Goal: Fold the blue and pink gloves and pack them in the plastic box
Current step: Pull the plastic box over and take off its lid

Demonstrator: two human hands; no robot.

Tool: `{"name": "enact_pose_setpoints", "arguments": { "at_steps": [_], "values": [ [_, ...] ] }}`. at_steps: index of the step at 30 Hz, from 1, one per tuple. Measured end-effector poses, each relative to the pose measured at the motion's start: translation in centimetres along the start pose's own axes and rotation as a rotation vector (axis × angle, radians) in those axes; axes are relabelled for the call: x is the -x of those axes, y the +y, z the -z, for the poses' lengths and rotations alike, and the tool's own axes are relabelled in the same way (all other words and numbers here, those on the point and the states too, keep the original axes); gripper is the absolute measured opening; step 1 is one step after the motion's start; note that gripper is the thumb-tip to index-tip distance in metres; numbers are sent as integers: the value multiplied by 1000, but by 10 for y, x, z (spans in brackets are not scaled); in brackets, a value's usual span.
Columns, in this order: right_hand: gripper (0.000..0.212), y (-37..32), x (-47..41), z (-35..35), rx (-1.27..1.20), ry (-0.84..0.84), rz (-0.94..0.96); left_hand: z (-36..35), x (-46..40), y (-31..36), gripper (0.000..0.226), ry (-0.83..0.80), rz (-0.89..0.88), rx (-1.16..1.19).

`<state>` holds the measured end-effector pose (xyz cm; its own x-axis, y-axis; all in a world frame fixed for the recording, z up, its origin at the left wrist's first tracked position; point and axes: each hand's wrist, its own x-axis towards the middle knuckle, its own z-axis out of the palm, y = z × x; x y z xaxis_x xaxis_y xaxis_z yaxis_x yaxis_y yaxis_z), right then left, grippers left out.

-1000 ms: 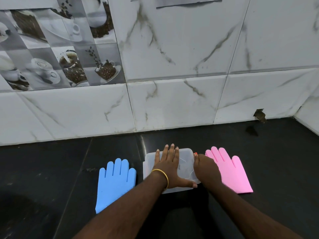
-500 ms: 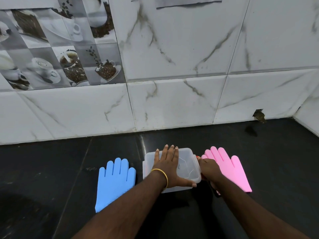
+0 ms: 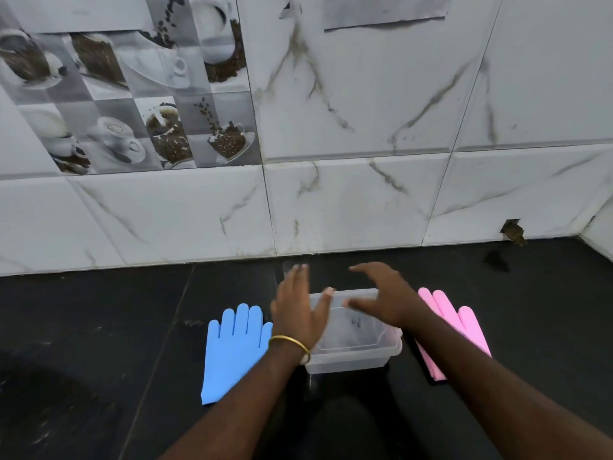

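A clear plastic box [image 3: 348, 360] stands on the black counter [image 3: 99, 327], between the two gloves. The blue glove [image 3: 232, 350] lies flat to its left, fingers pointing at the wall. The pink glove [image 3: 464, 327] lies flat to its right, partly under my right forearm. My left hand [image 3: 298, 313], with a gold bangle on the wrist, hovers over the box's left side with straight fingers. My right hand [image 3: 381, 297] is above the box's far right corner, fingers spread. Both hands are motion-blurred. I cannot tell whether a clear lid sits between them.
A marble-tiled wall [image 3: 365, 200] rises just behind the box, with coffee-print tiles at upper left. A chipped hole [image 3: 512, 231] marks the wall's base at right, where a side wall meets the counter.
My left hand has lifted off the box top, where it pressed flat. My right hand has left the box's right edge and risen above it. The view has tilted slightly.
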<state>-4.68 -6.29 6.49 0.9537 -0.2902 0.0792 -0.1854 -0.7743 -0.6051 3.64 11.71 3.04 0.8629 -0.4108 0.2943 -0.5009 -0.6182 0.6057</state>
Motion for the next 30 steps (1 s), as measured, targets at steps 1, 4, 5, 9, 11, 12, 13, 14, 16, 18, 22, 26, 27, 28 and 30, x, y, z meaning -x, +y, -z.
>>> {"name": "enact_pose_setpoints", "arguments": {
  "at_steps": [1,4,5,9,11,12,13,14,16,18,22,26,27,28,30],
  "values": [
    [92,-13,-4,-2,100,-162,62,8,-2,-10,56,41,133,125],
    [125,-42,-15,-25,359,-432,160,23,-2,-40,22,-145,478,334],
    [130,-49,-18,-35,420,-493,171,24,2,-46,22,-248,541,359],
    [135,-60,-29,-68,641,-631,213,21,23,-57,24,-496,747,571],
    [130,-63,-32,-74,684,-641,207,19,27,-59,22,-536,793,646],
    [126,-64,-33,-76,685,-641,203,18,29,-59,19,-540,808,669],
    [122,-66,-33,-76,687,-639,204,17,29,-60,17,-534,820,683],
    [119,-68,-34,-76,690,-638,209,15,29,-62,15,-522,828,683],
    [114,-70,-35,-76,690,-635,217,11,30,-64,14,-504,838,687],
    [112,-72,-35,-74,679,-639,213,9,30,-65,14,-498,853,696],
    [107,-73,-38,-71,666,-644,214,8,27,-61,12,-482,844,658],
    [106,-74,-40,-70,655,-663,199,7,27,-59,13,-465,828,621],
    [105,-74,-41,-70,648,-668,195,7,28,-59,13,-459,829,622],
    [106,-75,-41,-69,644,-671,191,7,27,-59,12,-455,828,620],
    [106,-75,-40,-68,642,-672,187,8,27,-58,11,-456,823,611]
  ]
}}
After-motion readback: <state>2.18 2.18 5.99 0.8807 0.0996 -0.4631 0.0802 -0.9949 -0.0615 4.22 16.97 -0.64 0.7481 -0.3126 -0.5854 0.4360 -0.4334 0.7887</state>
